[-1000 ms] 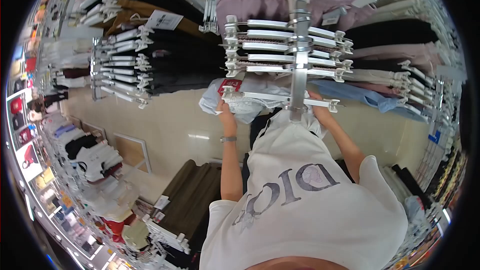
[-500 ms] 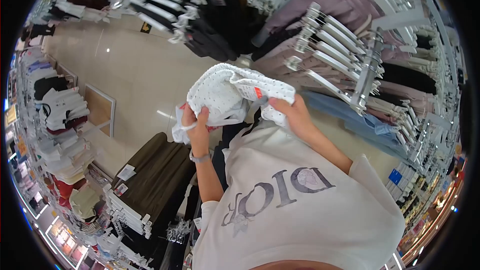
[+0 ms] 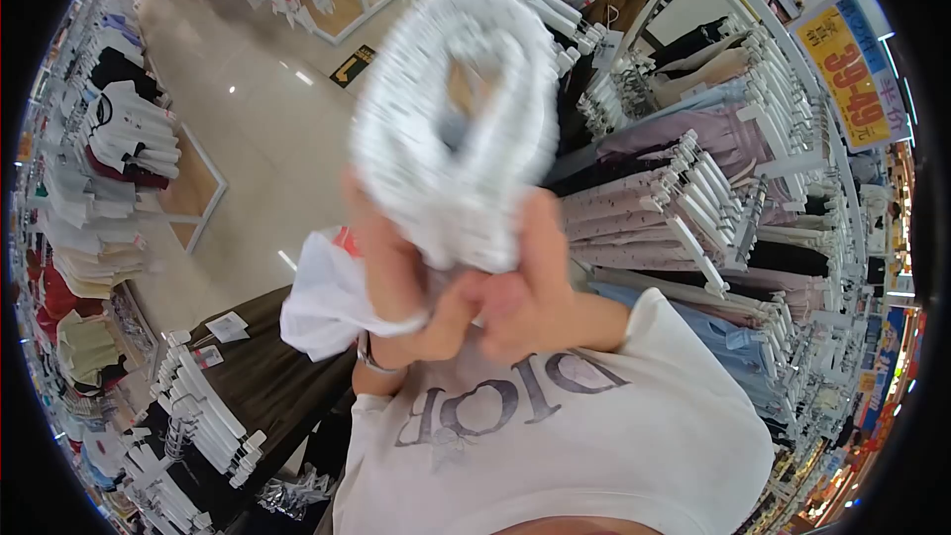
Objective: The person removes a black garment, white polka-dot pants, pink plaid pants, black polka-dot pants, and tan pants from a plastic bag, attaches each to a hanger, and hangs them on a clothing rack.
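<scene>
A white cloth item with dark specks point(image 3: 391, 109), hat-like and ring-shaped, is raised in front of me and blurred by motion. Its middle shows an opening with tan and grey inside. My left hand point(image 3: 401, 282) grips the lower left edge, and my right hand point(image 3: 535, 287) grips the lower right. The two hands are close together, their fingers partly smeared. From my left wrist hangs a white plastic bag point(image 3: 322, 302) with a bit of red on it. I cannot make out the tag in this blur.
Trousers on white hangers point(image 3: 703, 203) fill racks on the right, below a yellow price sign point(image 3: 847, 74). Dark brown garments point(image 3: 272, 357) hang at lower left. White shirts point(image 3: 134, 129) line the left side of the tiled floor point(image 3: 238, 129), which has an arrow sticker point(image 3: 354, 66).
Both hands have come together and lifted the cloth item away from my body, turning its opening toward me. My view has tilted up, bringing the price sign into sight.
</scene>
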{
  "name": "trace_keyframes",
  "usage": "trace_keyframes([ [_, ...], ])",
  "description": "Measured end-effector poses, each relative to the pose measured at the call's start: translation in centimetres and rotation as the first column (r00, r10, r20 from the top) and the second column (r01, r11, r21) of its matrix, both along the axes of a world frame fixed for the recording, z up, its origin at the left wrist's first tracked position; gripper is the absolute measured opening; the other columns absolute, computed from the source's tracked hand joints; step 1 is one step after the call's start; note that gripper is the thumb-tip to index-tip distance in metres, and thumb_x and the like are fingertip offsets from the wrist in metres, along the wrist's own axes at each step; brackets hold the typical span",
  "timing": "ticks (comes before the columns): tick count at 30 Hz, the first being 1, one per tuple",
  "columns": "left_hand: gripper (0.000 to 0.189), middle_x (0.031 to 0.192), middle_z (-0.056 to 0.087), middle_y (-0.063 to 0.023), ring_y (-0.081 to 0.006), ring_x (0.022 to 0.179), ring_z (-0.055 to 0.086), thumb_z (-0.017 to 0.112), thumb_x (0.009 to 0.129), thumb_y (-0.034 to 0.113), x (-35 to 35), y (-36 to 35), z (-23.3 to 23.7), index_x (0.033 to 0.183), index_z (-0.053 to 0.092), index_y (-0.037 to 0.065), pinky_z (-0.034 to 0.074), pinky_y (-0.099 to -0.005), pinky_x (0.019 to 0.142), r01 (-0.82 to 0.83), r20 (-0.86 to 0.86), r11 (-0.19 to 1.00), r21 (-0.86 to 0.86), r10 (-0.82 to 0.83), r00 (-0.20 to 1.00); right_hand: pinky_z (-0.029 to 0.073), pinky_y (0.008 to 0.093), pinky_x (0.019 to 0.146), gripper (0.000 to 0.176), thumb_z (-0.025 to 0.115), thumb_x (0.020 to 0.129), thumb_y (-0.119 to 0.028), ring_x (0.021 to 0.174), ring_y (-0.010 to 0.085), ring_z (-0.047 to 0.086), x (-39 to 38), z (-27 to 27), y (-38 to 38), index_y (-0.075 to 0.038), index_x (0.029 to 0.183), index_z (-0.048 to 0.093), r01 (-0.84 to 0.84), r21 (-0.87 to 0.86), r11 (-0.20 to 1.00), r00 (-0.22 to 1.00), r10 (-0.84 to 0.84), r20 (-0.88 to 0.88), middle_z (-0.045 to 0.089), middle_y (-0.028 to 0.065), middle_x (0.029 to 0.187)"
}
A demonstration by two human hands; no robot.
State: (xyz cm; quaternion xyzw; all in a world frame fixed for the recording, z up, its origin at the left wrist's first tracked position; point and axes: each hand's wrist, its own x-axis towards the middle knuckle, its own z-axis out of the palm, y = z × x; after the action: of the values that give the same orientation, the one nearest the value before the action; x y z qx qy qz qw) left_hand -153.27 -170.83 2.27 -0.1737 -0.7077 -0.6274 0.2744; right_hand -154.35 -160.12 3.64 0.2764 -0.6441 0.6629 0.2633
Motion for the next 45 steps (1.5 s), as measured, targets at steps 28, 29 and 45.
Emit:
trace_keyframes([
  [28, 0.071, 0.132, 0.056, -0.0163, -0.0218, 0.121, 0.054, 0.069, 0.09, 0.027, 1.1, -10.9, 0.5, 0.145, 0.037, -0.006, 0.043, -0.0301, 0.1, -0.11, 0.285, 0.549, 0.829, -0.244, 0.927, 0.053, 0.0365, 0.092, 0.059, 0.071, 0.09, -0.013, 0.111, 0.0239, 0.063, -3.0, 2.1, -5.2, 0.005, 0.14, 0.044, -0.304, -0.475, 0.826, 0.528, 0.561, 0.638, 0.059, 0.0174, 0.129],
  [29, 0.071, 0.133, 0.056, -0.0159, -0.0218, 0.121, 0.054, 0.069, 0.09, 0.027, 1.6, -11.3, -0.3, 0.145, 0.038, -0.006, 0.043, -0.0302, 0.1, -0.069, 0.311, 0.627, 0.776, -0.285, 0.907, 0.054, 0.0372, 0.091, 0.06, 0.071, 0.09, -0.012, 0.111, 0.0247, 0.063, -2.8, 3.0, -5.8, 0.005, 0.14, 0.043, -0.299, -0.506, 0.809, 0.51, 0.584, 0.632, 0.059, 0.0178, 0.128],
  [45, 0.062, 0.132, 0.058, -0.0115, -0.0184, 0.119, 0.054, 0.07, 0.09, 0.021, 5.0, -14.1, -2.4, 0.141, 0.044, -0.002, 0.044, -0.0311, 0.099, 0.035, 0.321, 0.593, 0.804, -0.484, 0.814, 0.059, 0.0396, 0.088, 0.055, 0.073, 0.083, 0.0, 0.104, 0.0278, 0.068, -1.6, 5.7, -9.8, 0.006, 0.132, 0.048, -0.329, -0.618, 0.714, 0.361, 0.7, 0.616, 0.064, 0.0189, 0.12],
])
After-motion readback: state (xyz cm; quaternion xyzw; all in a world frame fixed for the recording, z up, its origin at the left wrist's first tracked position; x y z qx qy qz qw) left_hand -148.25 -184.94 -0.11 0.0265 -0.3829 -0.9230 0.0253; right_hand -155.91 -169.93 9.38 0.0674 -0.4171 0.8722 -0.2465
